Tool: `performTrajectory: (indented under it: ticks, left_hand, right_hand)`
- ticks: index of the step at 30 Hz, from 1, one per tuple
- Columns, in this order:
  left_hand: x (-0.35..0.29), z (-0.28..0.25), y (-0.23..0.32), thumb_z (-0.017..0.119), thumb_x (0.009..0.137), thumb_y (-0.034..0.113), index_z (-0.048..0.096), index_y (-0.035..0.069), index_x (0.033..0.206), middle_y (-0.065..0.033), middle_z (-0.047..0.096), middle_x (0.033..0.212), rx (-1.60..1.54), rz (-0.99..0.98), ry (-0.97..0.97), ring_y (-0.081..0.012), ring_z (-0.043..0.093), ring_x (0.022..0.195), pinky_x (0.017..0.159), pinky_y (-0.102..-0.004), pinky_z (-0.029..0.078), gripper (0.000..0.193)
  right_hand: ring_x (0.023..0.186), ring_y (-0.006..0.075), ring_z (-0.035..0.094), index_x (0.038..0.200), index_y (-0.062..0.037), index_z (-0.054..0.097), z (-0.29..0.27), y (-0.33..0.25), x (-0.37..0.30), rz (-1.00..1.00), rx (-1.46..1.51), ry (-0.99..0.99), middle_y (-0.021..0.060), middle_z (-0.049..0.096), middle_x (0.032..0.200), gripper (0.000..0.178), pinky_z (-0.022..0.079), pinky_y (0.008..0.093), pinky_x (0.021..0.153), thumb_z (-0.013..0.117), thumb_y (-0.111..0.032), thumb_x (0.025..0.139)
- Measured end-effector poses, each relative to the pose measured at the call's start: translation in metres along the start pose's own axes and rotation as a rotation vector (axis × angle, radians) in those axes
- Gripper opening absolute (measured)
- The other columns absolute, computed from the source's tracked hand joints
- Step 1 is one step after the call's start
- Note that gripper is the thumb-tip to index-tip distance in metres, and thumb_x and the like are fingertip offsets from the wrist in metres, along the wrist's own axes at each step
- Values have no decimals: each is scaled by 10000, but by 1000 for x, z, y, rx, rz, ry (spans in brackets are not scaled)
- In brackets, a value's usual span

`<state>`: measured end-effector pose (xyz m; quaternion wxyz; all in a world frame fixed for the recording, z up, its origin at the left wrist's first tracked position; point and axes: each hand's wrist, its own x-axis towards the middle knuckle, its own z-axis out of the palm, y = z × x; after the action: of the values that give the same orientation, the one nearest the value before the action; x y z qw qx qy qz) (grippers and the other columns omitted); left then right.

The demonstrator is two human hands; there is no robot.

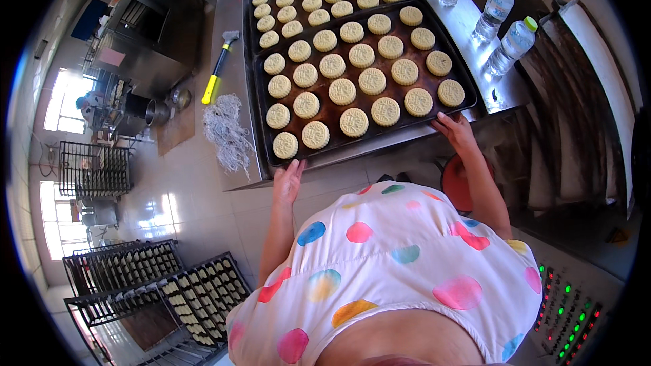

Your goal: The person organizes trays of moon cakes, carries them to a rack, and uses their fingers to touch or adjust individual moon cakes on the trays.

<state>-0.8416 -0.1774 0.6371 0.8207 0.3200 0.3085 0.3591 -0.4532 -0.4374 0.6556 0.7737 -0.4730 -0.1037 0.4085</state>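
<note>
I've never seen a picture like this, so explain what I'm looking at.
No robot here: a person's bare left hand and bare right hand, seen from a wide camera on their head, which bends straight edges. Both touch the near edge of a dark rectangular metal tray of round, pale, stamped pastries; whether they grip it is unclear. On the silver metal table lie a tool with a yellow-and-black handle and a tangle of whitish strands; three clear plastic bottles stand at right.

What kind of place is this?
It looks like a bakery kitchen. A big dark tray of round, patterned pastries lies on a metal table, and racks at the lower left hold more trays of small pale pieces.
</note>
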Motion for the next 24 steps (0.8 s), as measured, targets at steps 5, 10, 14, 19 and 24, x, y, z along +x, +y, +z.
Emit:
performTrajectory:
  ticks: [5, 10, 14, 19, 24]
  left_hand:
    - [0, -7, -11, 599, 849, 19, 416, -18, 1171, -100, 541, 1106, 48, 41, 103, -202, 561, 1004, 976, -355, 438, 372]
    - [-1, 1, -16, 601, 862, 66, 432, -9, 1129, -87, 540, 1064, 101, 105, 155, -205, 556, 1007, 998, -365, 416, 324]
    - [-2, 7, -20, 605, 864, 80, 437, -8, 1089, -95, 522, 1052, 145, 147, 206, -209, 554, 1007, 994, -363, 422, 294]
    - [-4, 7, -25, 610, 869, 117, 467, -5, 1024, -90, 533, 996, 206, 182, 273, -200, 554, 1000, 984, -351, 424, 244]
    - [-6, 16, -28, 610, 870, 129, 486, -8, 1025, -92, 550, 992, 216, 191, 345, -195, 562, 991, 978, -346, 424, 241]
  right_hand:
    - [969, 211, 589, 1159, 30, 448, -5, 7, 4, 15, -64, 31, 102, 565, 1084, 409, 507, 342, 864, 653, -100, 829]
    - [919, 223, 616, 1133, 31, 460, -6, 7, 8, 25, -92, 9, 116, 579, 1052, 392, 521, 332, 830, 654, -128, 832]
    - [920, 232, 623, 1113, 33, 478, -6, 7, 11, 33, -147, 18, 115, 591, 1029, 360, 531, 329, 805, 640, -141, 843]
    - [929, 245, 632, 1100, 42, 490, 0, 3, 10, 93, -182, 25, 122, 604, 1019, 325, 535, 330, 789, 611, -144, 863]
    - [929, 251, 634, 1105, 46, 494, -1, 2, 8, 135, -243, -9, 139, 601, 1049, 324, 533, 328, 789, 579, -181, 889]
